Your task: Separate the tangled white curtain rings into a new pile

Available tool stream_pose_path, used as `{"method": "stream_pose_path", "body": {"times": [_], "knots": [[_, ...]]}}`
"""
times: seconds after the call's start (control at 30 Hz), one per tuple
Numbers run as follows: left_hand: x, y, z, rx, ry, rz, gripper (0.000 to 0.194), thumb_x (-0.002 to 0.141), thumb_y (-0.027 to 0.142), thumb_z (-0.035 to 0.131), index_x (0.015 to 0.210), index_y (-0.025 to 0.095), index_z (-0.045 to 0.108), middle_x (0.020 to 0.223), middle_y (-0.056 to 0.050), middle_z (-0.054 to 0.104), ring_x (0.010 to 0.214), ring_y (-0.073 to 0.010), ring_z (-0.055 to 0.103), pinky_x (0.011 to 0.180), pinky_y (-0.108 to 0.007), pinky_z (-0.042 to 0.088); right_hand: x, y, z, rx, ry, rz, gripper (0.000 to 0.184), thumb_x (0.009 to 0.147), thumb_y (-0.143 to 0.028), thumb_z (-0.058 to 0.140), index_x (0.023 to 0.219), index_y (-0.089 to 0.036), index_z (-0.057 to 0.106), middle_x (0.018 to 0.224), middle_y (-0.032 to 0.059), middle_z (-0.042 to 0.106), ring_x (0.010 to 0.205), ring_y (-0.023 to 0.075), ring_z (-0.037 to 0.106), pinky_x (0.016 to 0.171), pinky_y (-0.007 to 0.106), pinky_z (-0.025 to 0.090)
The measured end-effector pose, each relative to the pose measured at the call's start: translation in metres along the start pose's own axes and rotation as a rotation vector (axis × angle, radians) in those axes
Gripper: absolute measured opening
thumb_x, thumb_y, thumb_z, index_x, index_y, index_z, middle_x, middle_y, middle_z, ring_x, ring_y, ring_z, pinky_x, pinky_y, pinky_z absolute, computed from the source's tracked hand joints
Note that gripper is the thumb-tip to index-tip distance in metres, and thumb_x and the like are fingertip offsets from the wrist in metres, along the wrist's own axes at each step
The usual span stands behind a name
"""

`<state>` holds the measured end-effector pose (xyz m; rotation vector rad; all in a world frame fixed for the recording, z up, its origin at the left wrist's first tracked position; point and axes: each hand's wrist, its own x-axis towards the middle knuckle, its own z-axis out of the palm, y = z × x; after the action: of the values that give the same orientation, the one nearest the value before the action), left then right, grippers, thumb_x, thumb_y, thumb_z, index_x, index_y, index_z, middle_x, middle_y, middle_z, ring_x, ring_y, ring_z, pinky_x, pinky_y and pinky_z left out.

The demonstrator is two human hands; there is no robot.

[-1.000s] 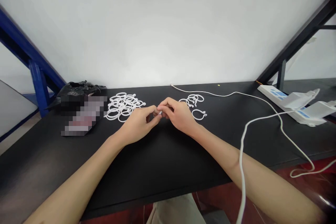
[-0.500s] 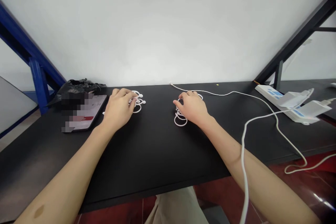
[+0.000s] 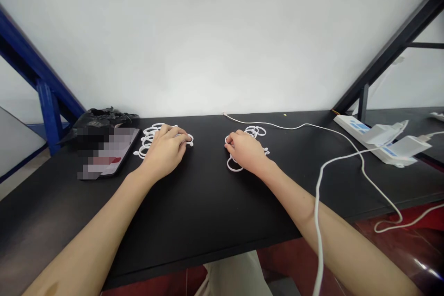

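White plastic rings with small round knobs lie in two loose groups on the black tabletop (image 3: 194,208). My left hand (image 3: 167,145) rests over the left group of rings (image 3: 148,135), palm down, with thumb and fingertips closed on a white ring (image 3: 190,140) at its right side. Several rings show beyond and left of that hand. At the right group of rings (image 3: 255,130), the fingers of my right hand (image 3: 245,149) are curled and pinch the edge of one white ring (image 3: 226,139). Another ring (image 3: 234,164) sticks out below this hand. My palms hide the rest.
Left of my left hand lies a phone (image 3: 121,157), partly pixelated, before a crumpled black plastic bag (image 3: 100,115). A white power strip (image 3: 360,132) with plugged-in chargers (image 3: 409,148) sits at right. A white cable (image 3: 317,212) crosses over my right forearm. Behind stands a white wall (image 3: 222,41).
My left hand has shifted slightly right, uncovering several rings on its left. My right hand has come slightly nearer and its fingers have curled in onto a ring, baring rings behind it.
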<state>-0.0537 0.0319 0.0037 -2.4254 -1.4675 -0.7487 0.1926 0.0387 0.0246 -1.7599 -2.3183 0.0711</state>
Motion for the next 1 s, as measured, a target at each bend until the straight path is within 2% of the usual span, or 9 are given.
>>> {"method": "stream_pose_path", "body": {"times": [0.1,0.27,0.4,0.57,0.67,0.73,0.87,1.0], "knots": [[0.001,0.013,-0.004,-0.052,0.019,0.026,0.027,0.094,0.020,0.046,0.104,0.019,0.071,0.108,-0.007,0.069,0.100,-0.0268,0.049,0.094,-0.046,0.046,-0.001,-0.003,0.001,0.010,0.025,-0.061,0.016,0.095,-0.024,0.052,0.097,-0.019,0.067,0.102,0.0092,0.065,0.095,0.0239,0.062,0.075,0.034,0.047],[0.002,0.034,-0.008,-0.164,0.026,0.101,0.029,0.096,0.023,0.048,0.121,0.020,0.064,0.115,-0.007,0.067,0.103,-0.0248,0.051,0.093,-0.044,0.047,-0.002,-0.009,0.004,0.189,0.131,-0.335,0.014,0.096,-0.018,0.052,0.099,-0.020,0.066,0.110,0.0071,0.058,0.096,0.0179,0.059,0.078,0.029,0.048],[0.003,0.037,-0.008,-0.211,-0.036,0.133,0.022,0.096,0.028,0.053,0.112,0.020,0.066,0.111,-0.007,0.068,0.097,-0.0238,0.054,0.087,-0.041,0.049,-0.003,-0.012,0.007,0.332,0.188,-0.415,0.016,0.097,-0.016,0.048,0.100,-0.020,0.064,0.116,0.0077,0.053,0.094,0.0144,0.059,0.081,0.029,0.050],[0.004,0.037,-0.012,-0.218,-0.090,0.104,0.022,0.099,0.026,0.045,0.096,0.020,0.065,0.094,-0.006,0.067,0.084,-0.0220,0.053,0.075,-0.037,0.047,-0.007,-0.016,0.005,0.474,0.158,-0.409,0.015,0.098,-0.020,0.049,0.107,-0.021,0.061,0.116,0.0073,0.056,0.098,0.0153,0.061,0.088,0.031,0.051],[0.004,0.040,-0.014,-0.269,-0.091,0.093,0.024,0.100,0.025,0.041,0.096,0.021,0.064,0.090,-0.004,0.067,0.083,-0.0207,0.054,0.075,-0.035,0.047,-0.007,-0.017,0.002,0.664,0.182,-0.292,0.029,0.098,-0.031,0.050,0.124,-0.021,0.055,0.119,0.0076,0.059,0.091,0.0137,0.062,0.085,0.031,0.051],[0.003,0.042,-0.014,-0.326,-0.084,0.103,0.025,0.100,0.024,0.039,0.099,0.023,0.064,0.091,-0.004,0.067,0.084,-0.0200,0.056,0.076,-0.034,0.047,-0.006,-0.016,0.000,0.777,0.166,-0.210,0.037,0.099,-0.039,0.046,0.131,-0.021,0.051,0.113,0.0065,0.063,0.084,0.0128,0.063,0.081,0.030,0.051],[0.001,0.046,-0.017,-0.409,-0.070,0.100,0.026,0.101,0.023,0.038,0.102,0.024,0.064,0.091,-0.003,0.067,0.085,-0.0187,0.057,0.077,-0.032,0.047,-0.003,-0.014,-0.002,0.960,0.048,-0.161,0.032,0.099,-0.044,0.045,0.111,-0.020,0.061,0.086,-0.0001,0.066,0.071,0.0111,0.059,0.070,0.027,0.048],[0.001,0.049,-0.019,-0.434,-0.096,0.112,0.026,0.101,0.022,0.037,0.105,0.024,0.063,0.095,-0.002,0.068,0.088,-0.0182,0.058,0.081,-0.033,0.047,0.000,-0.013,-0.001,1.145,0.023,-0.174,0.026,0.094,-0.045,0.055,0.091,-0.020,0.058,0.077,-0.0021,0.063,0.063,0.0093,0.055,0.061,0.024,0.045]]}}
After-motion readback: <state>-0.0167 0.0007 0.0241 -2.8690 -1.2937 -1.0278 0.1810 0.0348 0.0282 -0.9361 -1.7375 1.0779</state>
